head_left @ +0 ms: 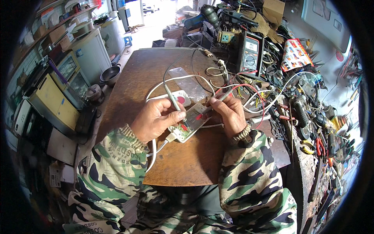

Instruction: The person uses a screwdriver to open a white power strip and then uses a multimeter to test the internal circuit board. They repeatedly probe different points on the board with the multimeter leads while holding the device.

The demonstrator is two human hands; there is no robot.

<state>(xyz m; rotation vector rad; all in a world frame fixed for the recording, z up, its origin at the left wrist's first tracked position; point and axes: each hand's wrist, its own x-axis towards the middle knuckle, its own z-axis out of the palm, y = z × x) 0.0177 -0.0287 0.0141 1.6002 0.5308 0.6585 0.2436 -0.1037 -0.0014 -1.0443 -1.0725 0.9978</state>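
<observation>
My left hand (150, 123) pinches a grey test probe (170, 94) with a black lead, its tip pointing down into an opened white electrical housing (187, 134). Between the fingers of my right hand (230, 112) is a second test probe (224, 95) with a red lead, slanting toward the same housing. Red parts show inside the housing; whether the tips touch metal I cannot tell. A white cable with a plug-like end (170, 137) lies at its near left. Behind my left hand sits a white piece with a red round spot (181, 100). A multimeter (250, 54) stands upright at the far right.
The brown wooden table (179, 167) carries a clear plastic bag (187, 84) and looping white cable. Tools, wires and pliers (320, 147) crowd the bench on the right. Appliances line the left wall, with a black pan (111, 74) beside the table.
</observation>
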